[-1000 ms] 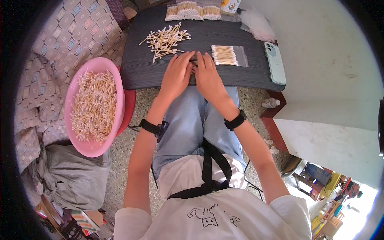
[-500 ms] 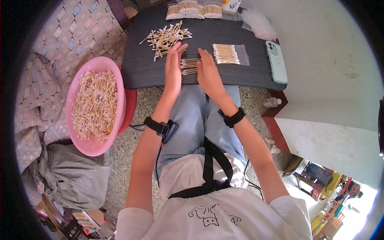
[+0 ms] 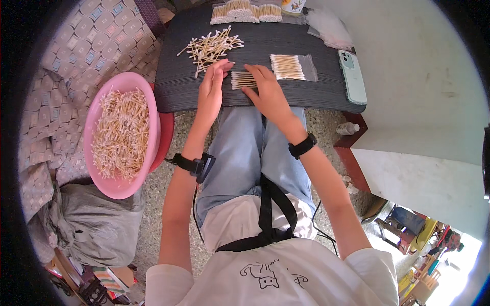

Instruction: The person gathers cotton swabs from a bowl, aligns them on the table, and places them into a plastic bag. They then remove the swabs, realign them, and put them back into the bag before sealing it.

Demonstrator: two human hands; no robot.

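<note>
A small row of cotton swabs lies side by side on the dark table, with white tips at the left end. My right hand straddles the row's right end, thumb at the near edge and fingers spread beyond the far edge; its palm hides the other tips. To the left of the row, my left hand is apart from it, fingers extended and holding nothing visible. Just beyond that hand is a loose heap of swabs. Right of my right hand, a clear plastic bag holds a neat layer of swabs.
Filled swab packs line the table's far edge, beside a printed container. Clear bags and a pale phone lie at the right. A pink basin full of swabs stands left, below table level. A wall rises at right.
My left hand has drawn back to the left, away from the row. My right hand's thumb and fingers have spread apart around the row, whose swabs now lie closer together.
</note>
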